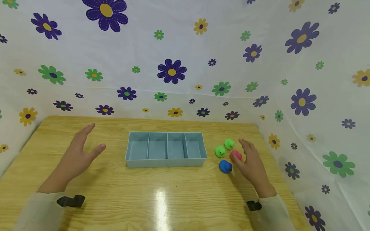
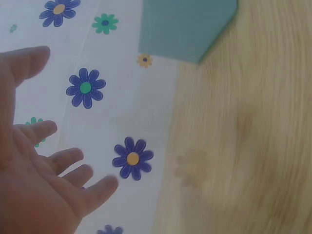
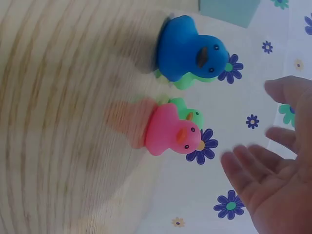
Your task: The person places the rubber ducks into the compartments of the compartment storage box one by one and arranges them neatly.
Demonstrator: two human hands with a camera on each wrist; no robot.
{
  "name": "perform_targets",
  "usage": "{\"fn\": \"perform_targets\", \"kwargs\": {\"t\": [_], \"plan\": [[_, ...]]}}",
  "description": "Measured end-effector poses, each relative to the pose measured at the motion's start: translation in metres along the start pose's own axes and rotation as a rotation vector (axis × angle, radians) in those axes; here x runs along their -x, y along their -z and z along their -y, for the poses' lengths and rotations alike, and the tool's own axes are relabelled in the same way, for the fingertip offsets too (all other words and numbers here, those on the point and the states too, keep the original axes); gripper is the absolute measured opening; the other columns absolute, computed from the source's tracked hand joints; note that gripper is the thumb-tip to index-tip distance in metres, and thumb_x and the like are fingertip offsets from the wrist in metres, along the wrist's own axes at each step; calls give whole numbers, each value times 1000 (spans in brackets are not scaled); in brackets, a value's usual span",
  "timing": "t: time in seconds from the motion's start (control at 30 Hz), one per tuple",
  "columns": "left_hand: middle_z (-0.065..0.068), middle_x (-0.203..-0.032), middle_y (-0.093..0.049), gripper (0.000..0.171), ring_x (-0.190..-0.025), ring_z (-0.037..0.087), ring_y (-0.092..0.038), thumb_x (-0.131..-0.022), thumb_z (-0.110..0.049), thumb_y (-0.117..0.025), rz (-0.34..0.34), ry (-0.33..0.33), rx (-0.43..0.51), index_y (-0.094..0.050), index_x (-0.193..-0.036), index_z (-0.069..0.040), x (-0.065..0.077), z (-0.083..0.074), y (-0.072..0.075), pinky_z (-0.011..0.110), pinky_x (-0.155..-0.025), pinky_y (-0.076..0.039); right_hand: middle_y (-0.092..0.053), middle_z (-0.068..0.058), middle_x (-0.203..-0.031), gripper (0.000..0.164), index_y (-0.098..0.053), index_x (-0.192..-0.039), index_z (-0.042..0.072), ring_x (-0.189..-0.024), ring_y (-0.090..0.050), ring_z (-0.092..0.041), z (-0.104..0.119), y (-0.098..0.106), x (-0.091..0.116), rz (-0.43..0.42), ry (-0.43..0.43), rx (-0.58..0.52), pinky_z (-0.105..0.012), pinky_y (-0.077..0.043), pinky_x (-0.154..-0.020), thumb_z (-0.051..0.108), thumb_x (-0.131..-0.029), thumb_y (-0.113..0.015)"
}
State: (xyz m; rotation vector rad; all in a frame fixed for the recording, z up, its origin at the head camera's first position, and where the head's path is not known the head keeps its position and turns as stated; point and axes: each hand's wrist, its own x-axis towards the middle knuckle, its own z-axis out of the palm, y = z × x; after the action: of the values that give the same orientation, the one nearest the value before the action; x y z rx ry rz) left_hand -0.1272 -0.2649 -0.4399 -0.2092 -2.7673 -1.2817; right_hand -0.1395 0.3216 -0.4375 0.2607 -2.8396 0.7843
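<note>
Four-part wording aside, a grey-blue divided tray (image 1: 166, 163) lies mid-table with its compartments bare. To its right sits a group of small rubber ducks: a blue duck (image 1: 225, 166), a pink duck (image 1: 236, 155) and two green ducks, one green duck (image 1: 220, 151) nearer the tray and another green duck (image 1: 229, 144) behind. My right hand (image 1: 254, 165) hovers just right of the pink duck, fingers apart and holding nothing; the right wrist view shows a gap between the hand and the pink duck (image 3: 170, 130). Left of the tray, my left hand (image 1: 76, 157) is raised with fingers spread, holding nothing.
The wooden table (image 1: 115, 199) carries the tray and ducks. A white flowered cloth (image 1: 185, 48) hangs behind the table and along its sides, close to the ducks on the right. Dark straps (image 1: 71, 201) show at both wrists.
</note>
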Motion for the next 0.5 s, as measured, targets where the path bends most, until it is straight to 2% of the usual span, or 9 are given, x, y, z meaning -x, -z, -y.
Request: {"fn": "perform_targets", "kwargs": {"t": [0.07, 0.1, 0.13, 0.2, 0.3, 0.4, 0.5], "plan": [[20, -171, -13, 83, -151, 53, -18, -106, -38, -60, 37, 28, 82, -7, -168, -23, 1, -1, -1, 74, -112, -28, -45, -28, -150, 62, -42, -153, -1, -124, -54, -47, 0, 1, 2, 27, -7, -37, -64, -52, -96, 21, -102, -68], [19, -170, -16, 82, -150, 51, -22, -106, -38, -59, 55, 46, 120, -8, -168, -25, 1, -2, -2, 64, -115, -36, -47, -27, -147, 59, -43, -152, -2, -119, -57, -45, 1, 1, 2, 43, -12, -57, -61, -55, -93, 19, -102, -67], [18, -170, -20, 81, -150, 49, -25, -106, -40, -59, 76, 71, 155, -8, -168, -27, 2, -2, -3, 60, -114, -40, -51, -27, -143, 57, -45, -151, -2, -116, -59, -43, 1, 1, 2, 57, -17, -77, -59, -57, -91, 18, -102, -67], [19, -168, -26, 78, -149, 42, -32, -107, -41, -56, 114, 106, 232, -9, -168, -27, 3, -2, -6, 40, -110, -50, -58, -25, -137, 54, -46, -149, -3, -110, -63, -39, 1, 2, 2, 86, -27, -108, -55, -59, -88, 15, -102, -66], [24, -163, -30, 73, -141, 25, -49, -109, -36, -53, 166, 125, 401, -13, -167, -19, 3, -1, -15, 20, -102, -52, -66, -20, -126, 49, -51, -146, -1, -107, -66, -33, 1, 2, 0, 128, -40, -142, -49, -59, -89, 11, -102, -67], [29, -160, -32, 68, -127, 6, -58, -110, -29, -51, 215, 131, 551, -17, -165, -8, 0, 1, -26, 20, -100, -53, -67, -17, -123, 47, -52, -146, 1, -107, -67, -31, -1, 2, 0, 188, -56, -171, -46, -59, -90, 9, -102, -66], [28, -159, -35, 68, -121, 2, -62, -110, -30, -54, 230, 164, 589, -21, -164, -6, -2, 1, -37, 25, -100, -55, -63, -20, -130, 50, -49, -149, 2, -110, -66, -33, -3, 2, 3, 256, -62, -203, -46, -60, -90, 9, -102, -65]]}}
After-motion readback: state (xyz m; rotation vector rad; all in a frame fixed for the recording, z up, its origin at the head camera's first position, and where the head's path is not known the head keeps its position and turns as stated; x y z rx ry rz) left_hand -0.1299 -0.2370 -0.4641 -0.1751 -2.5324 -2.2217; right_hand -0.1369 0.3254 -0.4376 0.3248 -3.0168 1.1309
